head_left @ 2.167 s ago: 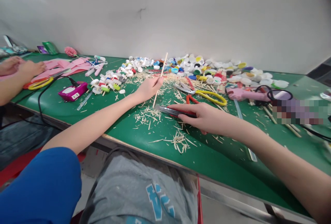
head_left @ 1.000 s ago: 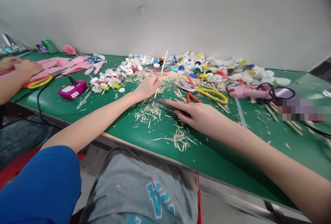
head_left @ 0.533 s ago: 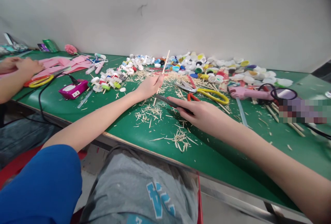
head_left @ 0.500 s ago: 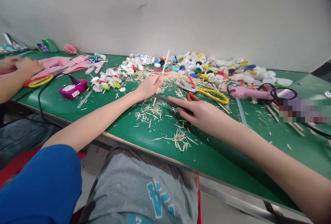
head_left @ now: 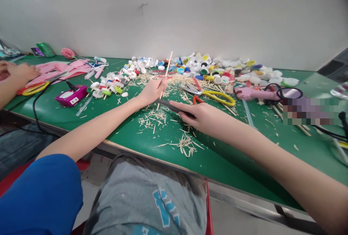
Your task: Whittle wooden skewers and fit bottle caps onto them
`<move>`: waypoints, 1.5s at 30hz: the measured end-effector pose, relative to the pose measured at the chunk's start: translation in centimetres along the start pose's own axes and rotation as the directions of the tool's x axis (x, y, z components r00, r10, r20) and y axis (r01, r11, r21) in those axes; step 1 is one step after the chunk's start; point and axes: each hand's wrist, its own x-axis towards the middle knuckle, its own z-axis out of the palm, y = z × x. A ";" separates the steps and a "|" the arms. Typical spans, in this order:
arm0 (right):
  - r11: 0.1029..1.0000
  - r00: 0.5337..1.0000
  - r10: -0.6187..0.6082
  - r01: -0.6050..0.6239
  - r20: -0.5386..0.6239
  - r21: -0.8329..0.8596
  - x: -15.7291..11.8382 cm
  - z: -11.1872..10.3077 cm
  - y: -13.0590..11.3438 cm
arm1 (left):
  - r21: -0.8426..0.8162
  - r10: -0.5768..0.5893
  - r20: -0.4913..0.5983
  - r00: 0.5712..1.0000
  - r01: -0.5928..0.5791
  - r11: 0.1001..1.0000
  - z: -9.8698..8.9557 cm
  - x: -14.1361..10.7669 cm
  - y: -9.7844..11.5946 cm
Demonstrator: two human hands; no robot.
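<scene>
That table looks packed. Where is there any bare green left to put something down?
Bare green table shows along the near edge, right of the wood shavings and before the right hand. Another patch lies between the magenta box and the left hand. The back is crowded with bottle caps, yellow scissors and a pink glue gun.

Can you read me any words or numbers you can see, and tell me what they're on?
Grey T-shirt with light blue print: large letter shapes, cut off by the picture's edge, cannot be read as a word.
Magenta box with a white label on the green table: label too small to read.
Blurred patch at the right: nothing readable.
No other text shows.
</scene>
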 end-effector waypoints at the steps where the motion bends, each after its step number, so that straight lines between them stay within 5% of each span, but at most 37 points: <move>1: 1.000 1.000 -0.006 0.006 -0.004 -0.010 0.0 0.0 0.1 | 0.002 0.000 -0.001 1.000 0.000 1.000 0.0 0.0 0.0; 14: 0.991 0.997 0.073 -0.072 0.000 -0.110 0.4 0.2 -1.3 | 0.109 0.057 -0.009 0.998 -0.056 0.992 -0.4 0.2 -0.4; 30: 1.000 0.996 0.025 -0.026 0.080 0.011 -0.6 -0.9 -0.8 | 0.075 0.093 0.037 0.995 -0.096 0.993 0.3 0.3 0.0; 39: 0.959 0.947 0.047 -0.131 0.317 0.252 -1.0 -1.4 -0.3 | 0.068 0.073 0.045 0.996 -0.076 0.995 0.1 0.2 0.2; 45: 0.951 0.952 0.092 -0.172 0.293 0.259 -1.2 -1.0 -0.3 | 0.081 0.055 0.042 0.998 -0.059 0.995 -0.1 0.1 -0.1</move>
